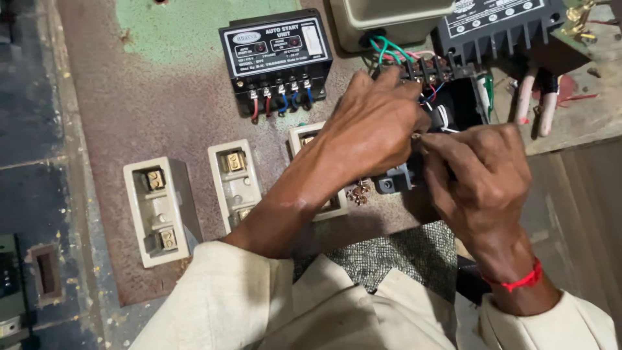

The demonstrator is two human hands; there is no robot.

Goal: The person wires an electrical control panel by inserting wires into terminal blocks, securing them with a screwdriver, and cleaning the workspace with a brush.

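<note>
My left hand (372, 126) reaches over a black contactor block (453, 97) mounted on a rusty metal panel (162, 116), its fingers among green, red and white wires (389, 48). My right hand (479, 175), with a red thread on the wrist, pinches something small and metallic against the left fingertips; what it is cannot be made out. Both hands hide most of the block.
A black control unit (275, 58) with red and blue leads sits at the panel's top. Three cream porcelain fuse bases (159, 210) (234, 181) (304, 139) stand in a row, the third partly under my arm. A cream housing (389, 19) and a black finned unit (499, 26) lie beyond.
</note>
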